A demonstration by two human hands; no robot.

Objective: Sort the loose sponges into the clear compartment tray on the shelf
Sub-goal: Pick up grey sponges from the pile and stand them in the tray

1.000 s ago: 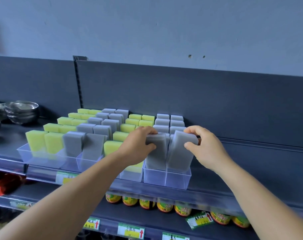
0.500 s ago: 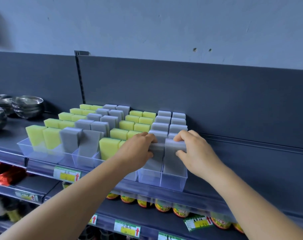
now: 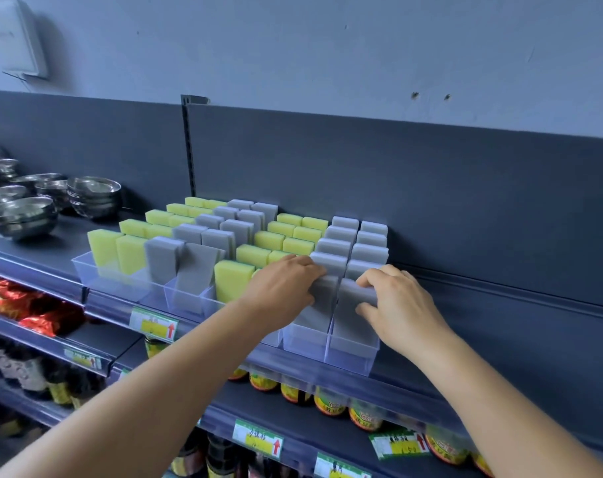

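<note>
Dark grey shelf (image 3: 500, 339) against a blue-grey wall, clear compartment tray (image 3: 348, 353) sitting at its front edge.

Your left fingers (image 3: 312, 270) are curled over the top of a grey sponge (image 3: 322, 305) standing in the tray's second front compartment from the right. Left hand (image 3: 286, 288) is clamped on it, thumb side hidden. Your right fingers (image 3: 372, 276) hook over the top edge of the neighbouring grey sponge (image 3: 353, 315) in the tray's rightmost front compartment, thumb pressed on its front face, so the right hand (image 3: 400, 305) grips it. Both sponges lean slightly and sit partly inside the tray.

Behind them in the tray: more grey sponges upright in rows. Left of them in the tray: yellow sponges (image 3: 286, 236), then another grey block, then yellow at the far-left end. Steel bowls (image 3: 21, 215) stand well left of the tray. Jars (image 3: 331, 405) sit on the shelf below the tray.
</note>
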